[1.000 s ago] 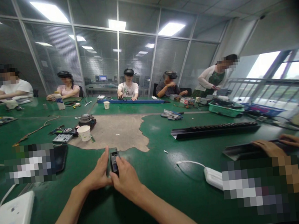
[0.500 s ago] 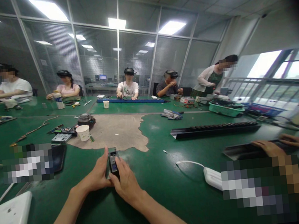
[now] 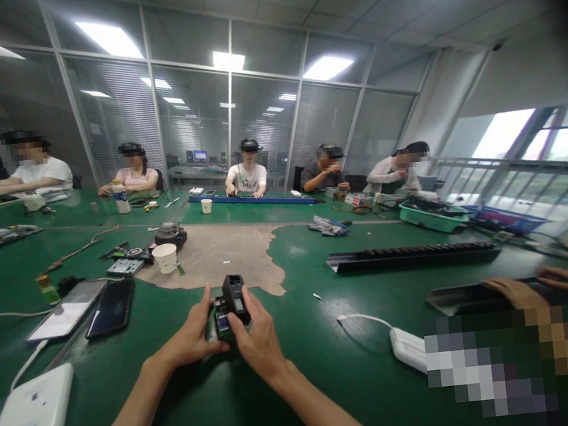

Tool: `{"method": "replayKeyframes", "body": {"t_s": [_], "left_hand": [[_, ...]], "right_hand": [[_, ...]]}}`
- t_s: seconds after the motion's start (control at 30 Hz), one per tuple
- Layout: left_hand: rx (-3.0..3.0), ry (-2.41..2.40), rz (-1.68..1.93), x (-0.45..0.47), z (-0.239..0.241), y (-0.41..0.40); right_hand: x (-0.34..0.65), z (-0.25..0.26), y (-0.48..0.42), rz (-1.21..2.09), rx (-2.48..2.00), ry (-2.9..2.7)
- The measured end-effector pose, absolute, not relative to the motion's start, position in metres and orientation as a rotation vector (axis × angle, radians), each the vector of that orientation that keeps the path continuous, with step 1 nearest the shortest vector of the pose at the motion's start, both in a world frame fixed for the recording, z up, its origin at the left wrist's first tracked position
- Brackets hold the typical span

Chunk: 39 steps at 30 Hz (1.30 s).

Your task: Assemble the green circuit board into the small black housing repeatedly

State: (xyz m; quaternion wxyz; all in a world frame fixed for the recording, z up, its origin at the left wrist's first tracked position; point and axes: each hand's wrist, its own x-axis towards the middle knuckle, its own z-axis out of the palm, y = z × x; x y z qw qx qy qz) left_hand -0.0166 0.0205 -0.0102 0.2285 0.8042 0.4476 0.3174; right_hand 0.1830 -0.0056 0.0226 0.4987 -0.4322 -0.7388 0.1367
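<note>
With the held pieces as clock centre, a white, rounded plastic slab marked "25" (image 3: 37, 417) lies at 8 o'clock. A glossy black flat phone (image 3: 110, 310) is at 9, and a white paper cup (image 3: 166, 259) at 10, both well apart from the hands, perhaps to leave elbow room. The person's left hand (image 3: 195, 332) holds a small, dark, open-sided piece (image 3: 223, 322) between thumb and fingers, probably to steady it. Just beside that piece, a black boxy plastic housing (image 3: 236, 296) stands tilted in the right hand (image 3: 261, 326), which is closed around it, thumb toward the person, seemingly for control; whether the two parts touch cannot be told. A white plastic adapter with a cable (image 3: 408, 348) lies toward 4, and a long black channel (image 3: 413, 257) near 3.
</note>
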Motion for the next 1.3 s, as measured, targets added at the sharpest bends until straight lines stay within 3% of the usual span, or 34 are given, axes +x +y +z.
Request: {"method": "replayKeyframes", "body": {"t_s": [0.3, 0.8, 1.3], "left_hand": [[2.236, 1.225, 0.840, -0.013, -0.005, 0.021], [2.187, 1.250, 0.807, -0.010, -0.003, 0.024], [2.191, 1.237, 0.927, -0.007, -0.007, 0.024]], "right_hand": [[0.239, -0.004, -0.001, 0.212, -1.218, -1.829], [0.241, -0.019, -0.001, 0.290, -1.241, -1.812], [0.188, 0.038, 0.000, 0.420, -1.083, -1.752]]}}
